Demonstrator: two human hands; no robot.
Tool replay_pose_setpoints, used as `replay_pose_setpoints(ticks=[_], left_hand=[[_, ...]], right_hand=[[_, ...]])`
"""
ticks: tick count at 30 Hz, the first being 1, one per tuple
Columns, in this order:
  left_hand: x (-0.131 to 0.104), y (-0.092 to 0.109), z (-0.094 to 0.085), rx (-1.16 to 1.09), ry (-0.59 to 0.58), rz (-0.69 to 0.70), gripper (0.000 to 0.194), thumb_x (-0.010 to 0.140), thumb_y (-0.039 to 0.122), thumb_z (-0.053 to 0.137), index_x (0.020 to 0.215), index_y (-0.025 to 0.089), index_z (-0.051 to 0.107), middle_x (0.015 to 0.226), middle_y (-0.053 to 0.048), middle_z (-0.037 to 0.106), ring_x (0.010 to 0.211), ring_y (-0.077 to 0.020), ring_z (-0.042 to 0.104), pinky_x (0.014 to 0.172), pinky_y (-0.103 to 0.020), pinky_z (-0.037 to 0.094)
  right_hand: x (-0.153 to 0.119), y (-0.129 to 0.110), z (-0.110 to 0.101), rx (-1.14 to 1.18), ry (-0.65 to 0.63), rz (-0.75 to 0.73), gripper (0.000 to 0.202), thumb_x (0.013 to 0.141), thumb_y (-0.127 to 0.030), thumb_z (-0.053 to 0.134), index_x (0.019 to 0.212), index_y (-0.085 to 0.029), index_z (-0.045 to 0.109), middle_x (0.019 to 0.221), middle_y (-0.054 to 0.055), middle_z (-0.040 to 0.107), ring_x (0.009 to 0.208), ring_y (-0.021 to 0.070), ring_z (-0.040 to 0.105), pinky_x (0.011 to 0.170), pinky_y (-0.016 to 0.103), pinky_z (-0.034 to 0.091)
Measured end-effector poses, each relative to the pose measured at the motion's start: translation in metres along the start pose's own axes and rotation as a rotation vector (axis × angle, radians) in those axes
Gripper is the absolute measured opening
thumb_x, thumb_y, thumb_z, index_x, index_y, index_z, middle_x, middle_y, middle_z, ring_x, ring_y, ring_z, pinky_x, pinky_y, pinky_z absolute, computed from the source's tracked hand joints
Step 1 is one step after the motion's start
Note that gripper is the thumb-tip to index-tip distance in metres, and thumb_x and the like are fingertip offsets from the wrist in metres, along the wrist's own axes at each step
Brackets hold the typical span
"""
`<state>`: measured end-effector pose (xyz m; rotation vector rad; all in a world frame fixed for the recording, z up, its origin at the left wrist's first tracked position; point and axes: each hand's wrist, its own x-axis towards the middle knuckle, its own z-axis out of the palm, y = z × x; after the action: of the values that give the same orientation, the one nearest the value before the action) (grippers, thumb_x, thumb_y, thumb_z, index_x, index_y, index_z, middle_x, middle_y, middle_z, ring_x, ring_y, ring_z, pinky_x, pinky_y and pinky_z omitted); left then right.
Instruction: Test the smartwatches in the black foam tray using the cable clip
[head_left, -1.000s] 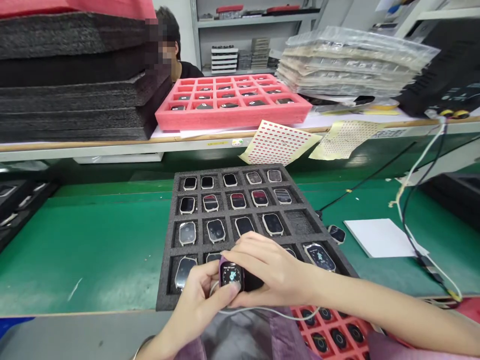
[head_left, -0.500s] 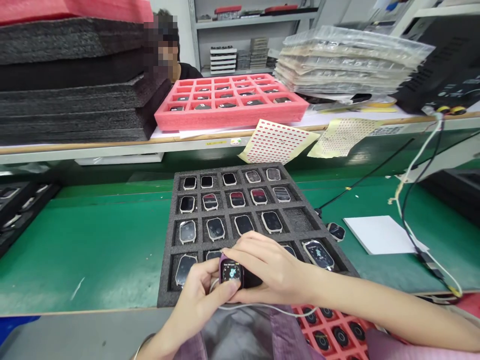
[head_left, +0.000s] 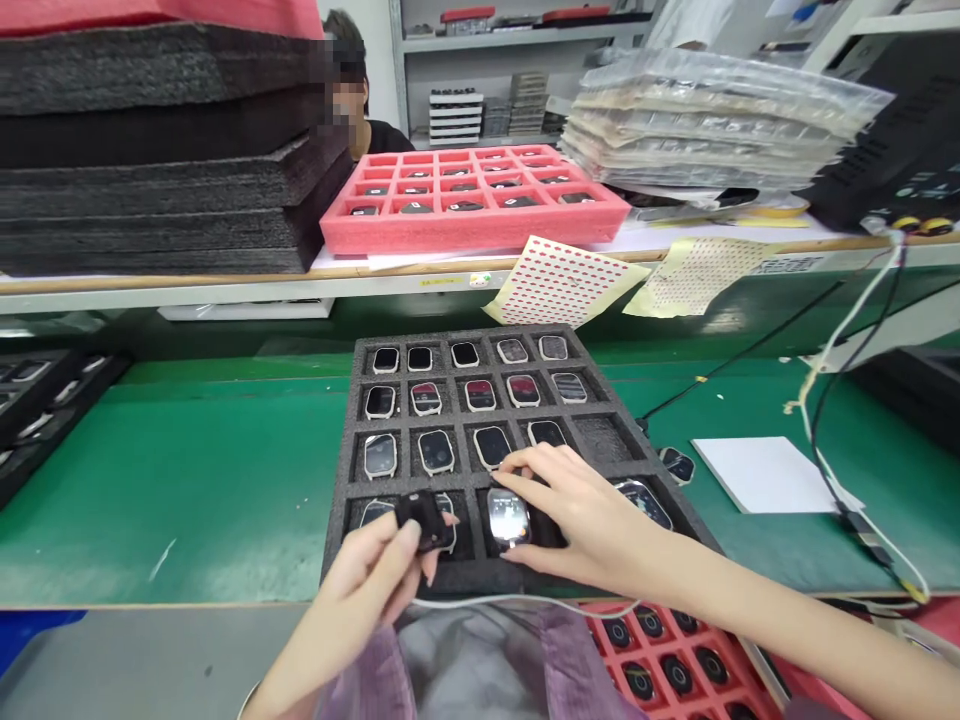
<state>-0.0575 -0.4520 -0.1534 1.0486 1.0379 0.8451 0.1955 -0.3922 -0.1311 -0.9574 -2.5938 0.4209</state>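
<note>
A dark foam tray (head_left: 450, 578) of square watch bodies lies in front of me on the green bench. My right hand (head_left: 570, 505) grips a smartwatch body (head_left: 510, 517) by its edges over the front row; its screen is lit and bright with glare. To the left, my left hand (head_left: 382, 565) pinches a small black square piece (head_left: 424, 520) between thumb and fingers. Its exact kind is unclear. Behind that piece, a watch in the front row is partly covered. Below my hands runs a white cable (head_left: 510, 599); its left end is hidden near my left hand.
A watch body (head_left: 677, 465) and white pad (head_left: 757, 474) lie right of the tray. A red foam tray (head_left: 600, 228) sits on the shelf, beside stacked black foam (head_left: 150, 190). Another red tray (head_left: 660, 650) is below the bench edge. A person (head_left: 375, 135) is behind the shelf.
My hands have moved apart. The watch shifted right with my right hand, and its screen now glares white. My left hand moved left and now shows the black piece.
</note>
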Motion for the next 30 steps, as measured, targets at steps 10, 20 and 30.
replay_pose_setpoints(ticks=[10, 20, 30], left_hand=[[-0.009, 0.001, -0.023, -0.043, 0.176, 0.071, 0.034, 0.094, 0.042, 0.049, 0.100, 0.012, 0.065, 0.051, 0.003, 0.050, 0.037, -0.0044, 0.027, 0.043, -0.022, 0.021], [-0.005, 0.004, -0.034, -0.322, 0.071, 0.126, 0.038, 0.081, 0.033, 0.069, 0.110, 0.009, 0.063, 0.058, 0.005, 0.038, 0.049, -0.0062, 0.024, 0.045, -0.021, 0.019], [0.003, 0.005, -0.028, -0.303, 0.007, 0.116, 0.032, 0.083, 0.034, 0.068, 0.105, 0.011, 0.065, 0.061, 0.005, 0.035, 0.051, -0.0058, 0.024, 0.046, -0.020, 0.019]], right_hand=[[0.052, -0.047, 0.025, -0.285, -0.229, -0.247, 0.027, 0.089, -0.033, 0.065, 0.101, -0.010, 0.064, 0.089, 0.012, 0.061, 0.086, 0.0278, 0.055, 0.075, 0.041, 0.044], [0.065, -0.044, 0.021, -0.250, -0.378, -0.229, 0.025, 0.086, -0.021, 0.067, 0.108, -0.009, 0.062, 0.098, 0.012, 0.062, 0.094, 0.0274, 0.057, 0.083, 0.042, 0.048], [0.067, -0.034, -0.004, 0.048, -0.118, -0.183, 0.038, 0.078, -0.018, 0.071, 0.114, -0.010, 0.059, 0.100, 0.011, 0.062, 0.092, 0.0246, 0.057, 0.082, 0.036, 0.050]])
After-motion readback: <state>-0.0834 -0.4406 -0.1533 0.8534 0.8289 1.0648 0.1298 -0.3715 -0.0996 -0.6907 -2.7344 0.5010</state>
